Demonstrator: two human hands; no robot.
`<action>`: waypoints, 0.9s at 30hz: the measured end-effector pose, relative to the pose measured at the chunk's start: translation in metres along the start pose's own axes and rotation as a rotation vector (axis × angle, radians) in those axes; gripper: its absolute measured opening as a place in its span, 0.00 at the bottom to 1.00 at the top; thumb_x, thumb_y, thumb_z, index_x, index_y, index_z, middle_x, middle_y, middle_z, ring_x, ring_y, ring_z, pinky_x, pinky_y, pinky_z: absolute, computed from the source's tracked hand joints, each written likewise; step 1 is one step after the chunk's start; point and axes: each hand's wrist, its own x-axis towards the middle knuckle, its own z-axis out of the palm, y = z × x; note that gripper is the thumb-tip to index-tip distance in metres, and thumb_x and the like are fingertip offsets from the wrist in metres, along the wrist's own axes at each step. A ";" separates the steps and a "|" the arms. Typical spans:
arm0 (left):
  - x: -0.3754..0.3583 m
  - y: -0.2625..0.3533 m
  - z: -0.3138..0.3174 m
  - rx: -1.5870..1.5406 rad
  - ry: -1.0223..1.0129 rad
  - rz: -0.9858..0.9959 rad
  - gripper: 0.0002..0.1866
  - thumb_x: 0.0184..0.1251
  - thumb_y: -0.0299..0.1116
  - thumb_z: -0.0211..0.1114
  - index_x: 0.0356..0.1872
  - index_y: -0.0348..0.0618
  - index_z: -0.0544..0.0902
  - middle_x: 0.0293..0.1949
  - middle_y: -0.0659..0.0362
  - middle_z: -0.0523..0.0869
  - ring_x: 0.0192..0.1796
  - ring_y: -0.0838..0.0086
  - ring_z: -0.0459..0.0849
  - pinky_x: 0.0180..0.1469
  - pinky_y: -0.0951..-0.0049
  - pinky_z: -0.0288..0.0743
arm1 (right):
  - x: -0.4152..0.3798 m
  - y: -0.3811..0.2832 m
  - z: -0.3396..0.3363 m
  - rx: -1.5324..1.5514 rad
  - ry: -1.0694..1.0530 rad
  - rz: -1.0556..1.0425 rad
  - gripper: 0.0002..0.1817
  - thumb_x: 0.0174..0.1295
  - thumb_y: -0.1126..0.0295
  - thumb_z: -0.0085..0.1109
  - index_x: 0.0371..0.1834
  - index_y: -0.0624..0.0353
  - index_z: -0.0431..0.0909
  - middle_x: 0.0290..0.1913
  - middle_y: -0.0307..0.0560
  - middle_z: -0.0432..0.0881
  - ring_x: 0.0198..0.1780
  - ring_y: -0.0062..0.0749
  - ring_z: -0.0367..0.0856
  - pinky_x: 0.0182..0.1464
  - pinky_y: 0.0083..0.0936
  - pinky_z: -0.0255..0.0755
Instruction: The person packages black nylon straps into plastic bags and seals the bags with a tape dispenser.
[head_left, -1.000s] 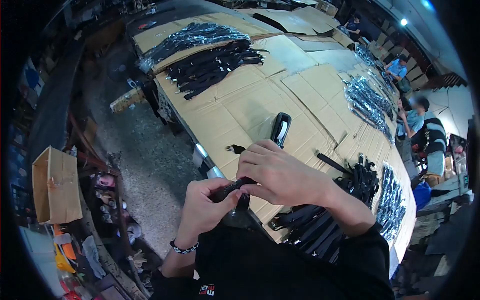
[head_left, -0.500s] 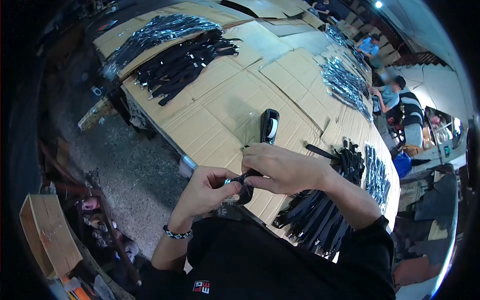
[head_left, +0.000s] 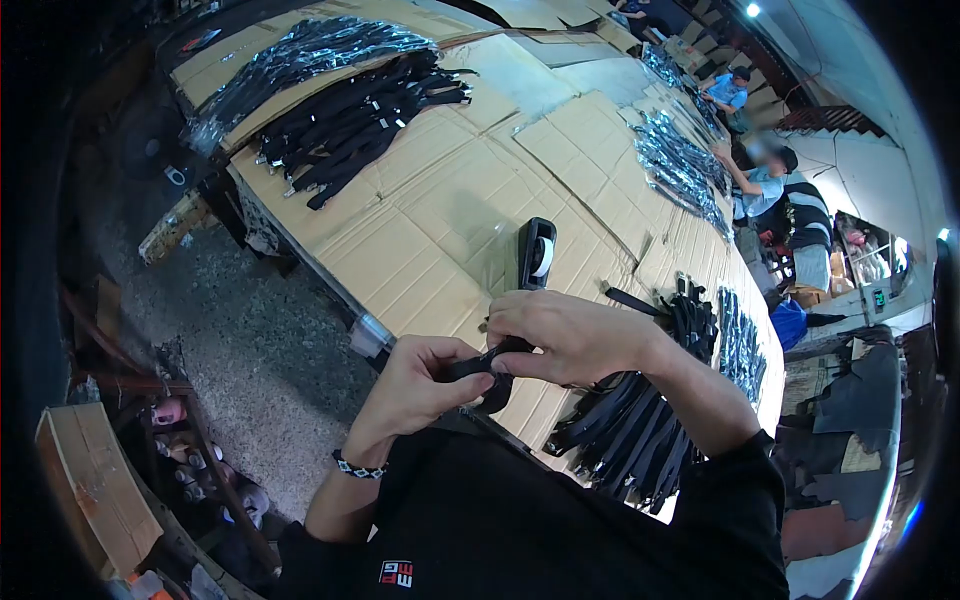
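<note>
Between my two hands, over the near edge of the table, is a black strap (head_left: 492,397), bent into a loop that hangs below the fingers. My left hand (head_left: 428,384) pinches one part of it between thumb and fingertips. My right hand (head_left: 560,338) grips it just to the right, with the fingers curled over the top. Much of the strap is hidden by the fingers. Just beyond my right hand a black tape dispenser (head_left: 536,254) with a pale roll lies on the cardboard. To the right, partly under my right forearm, is a pile of black straps (head_left: 635,435).
Cardboard (head_left: 430,215) covers the table. More black straps (head_left: 350,125) and plastic-wrapped bundles (head_left: 310,60) lie at the far left, with other wrapped bundles (head_left: 680,165) at the right. Two people (head_left: 765,185) work along the far right side. A wooden box (head_left: 98,485) stands lower left.
The view has shifted slightly. The shiny piece at my left fingertips no longer shows, and the strap there looks plain black. Both hands keep their grip.
</note>
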 end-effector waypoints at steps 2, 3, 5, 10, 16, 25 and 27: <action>0.000 -0.003 -0.003 -0.020 0.011 -0.006 0.11 0.65 0.28 0.76 0.43 0.32 0.87 0.30 0.66 0.86 0.30 0.89 0.79 0.29 0.86 0.68 | 0.002 0.001 0.000 0.016 0.016 0.008 0.15 0.66 0.66 0.59 0.42 0.71 0.78 0.42 0.58 0.78 0.51 0.51 0.79 0.56 0.41 0.72; 0.000 -0.005 -0.005 -0.020 0.019 -0.033 0.10 0.65 0.26 0.76 0.43 0.32 0.87 0.33 0.65 0.88 0.33 0.87 0.81 0.33 0.85 0.72 | 0.003 0.002 0.001 0.024 0.026 0.012 0.15 0.66 0.66 0.59 0.43 0.71 0.78 0.43 0.58 0.79 0.51 0.51 0.79 0.56 0.41 0.72; 0.001 -0.007 -0.008 -0.020 0.029 -0.048 0.09 0.64 0.24 0.75 0.43 0.32 0.87 0.36 0.62 0.89 0.36 0.85 0.84 0.38 0.83 0.77 | 0.004 0.010 0.005 0.039 0.062 -0.020 0.14 0.67 0.66 0.62 0.42 0.69 0.78 0.40 0.55 0.78 0.46 0.49 0.79 0.50 0.39 0.72; 0.003 -0.014 -0.008 0.006 0.043 -0.010 0.07 0.64 0.23 0.74 0.41 0.32 0.88 0.34 0.61 0.89 0.35 0.85 0.84 0.38 0.84 0.77 | 0.006 0.023 0.017 0.094 0.093 0.001 0.13 0.68 0.65 0.64 0.42 0.67 0.79 0.39 0.53 0.78 0.43 0.46 0.79 0.47 0.37 0.72; 0.005 -0.021 -0.008 0.048 0.133 -0.014 0.04 0.66 0.23 0.71 0.37 0.32 0.88 0.28 0.66 0.86 0.28 0.89 0.80 0.30 0.86 0.71 | -0.005 0.036 0.021 0.286 0.355 0.024 0.12 0.69 0.67 0.63 0.44 0.67 0.81 0.43 0.47 0.82 0.46 0.35 0.81 0.49 0.30 0.74; -0.008 -0.031 -0.013 -0.004 0.220 -0.006 0.03 0.63 0.19 0.71 0.37 0.31 0.88 0.29 0.63 0.88 0.30 0.87 0.82 0.33 0.84 0.75 | -0.081 0.233 0.113 0.707 1.154 0.687 0.13 0.70 0.64 0.60 0.48 0.61 0.85 0.36 0.41 0.86 0.37 0.23 0.83 0.39 0.22 0.77; -0.010 -0.029 -0.012 -0.042 0.226 -0.006 0.04 0.63 0.18 0.71 0.38 0.30 0.88 0.31 0.61 0.89 0.31 0.85 0.84 0.35 0.83 0.77 | -0.067 0.249 0.147 0.733 1.155 0.720 0.15 0.70 0.62 0.61 0.49 0.61 0.85 0.38 0.41 0.86 0.38 0.23 0.84 0.37 0.22 0.77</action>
